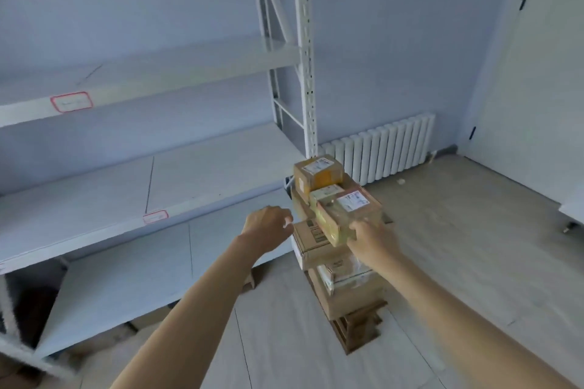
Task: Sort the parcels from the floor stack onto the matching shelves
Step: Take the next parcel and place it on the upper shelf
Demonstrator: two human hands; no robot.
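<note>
The top parcel was gripped at its near end by the right hand, fingers curled round it, atop the stack. The left hand was held just left of the stack, fingers loosely curled, nothing held. The stack rested on a stool near the shelves' right end.

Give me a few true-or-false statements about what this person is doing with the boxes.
1. The right hand grips the top parcel on the stack. True.
2. The left hand holds a parcel. False: it holds nothing and sits just left of the stack.
3. The shelves are full of parcels. False: none shows on them.
4. Red-edged labels sit on the shelf fronts. True.
5. A radiator stands against the wall behind the stack. True.
</note>
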